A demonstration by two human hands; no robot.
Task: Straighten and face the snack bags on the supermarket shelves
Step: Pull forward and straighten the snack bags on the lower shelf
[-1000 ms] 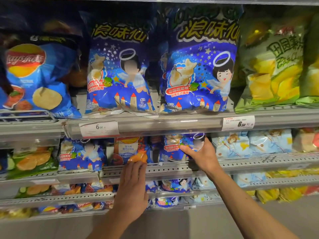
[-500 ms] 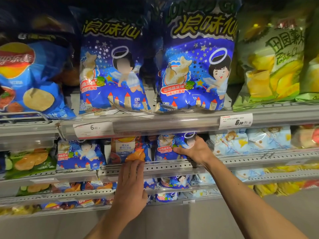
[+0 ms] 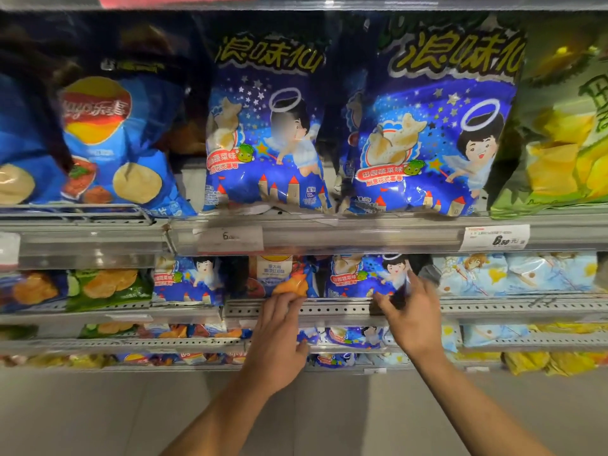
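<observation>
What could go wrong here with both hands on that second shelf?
The right hand grips the blue angel bag at its lower right corner, so pulling may twist it off-face or crumple it. The left hand touches the orange-chip bag at its bottom edge; a nudge could tip it behind the rail.
</observation>
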